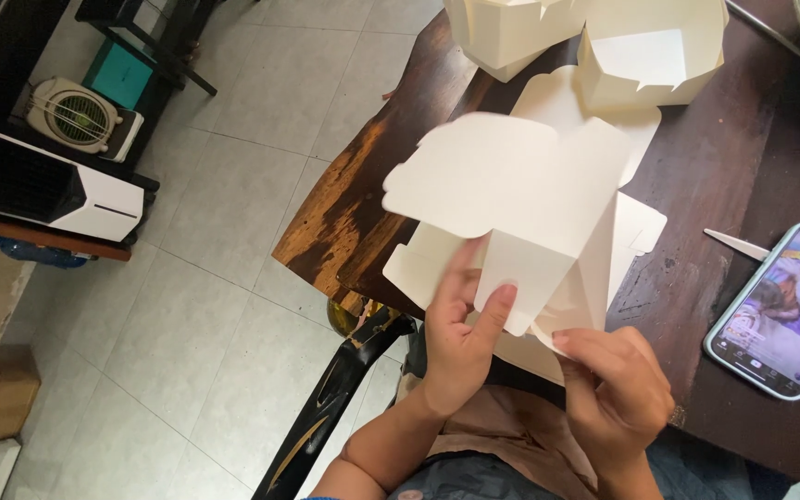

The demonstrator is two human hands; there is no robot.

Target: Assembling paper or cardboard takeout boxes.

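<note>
While a cream paperboard box blank [520, 194] is held up over the near edge of the dark wooden table [696, 167], it is pinched at its lower flaps by the left hand [460, 343] and right hand [618, 389], both closed on it. Folding appears half done. Above the grip, the top flap seems to need creasing inward next.

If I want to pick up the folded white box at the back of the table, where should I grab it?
Probably best to grip the open white box by its two opposite side walls, coming down from above. Its top stands open and the walls are upright, so fingers can pinch a wall or span across. Avoid the loose flap inside, which would likely bend. Both hands are busy with the unfolded box blank.
</note>
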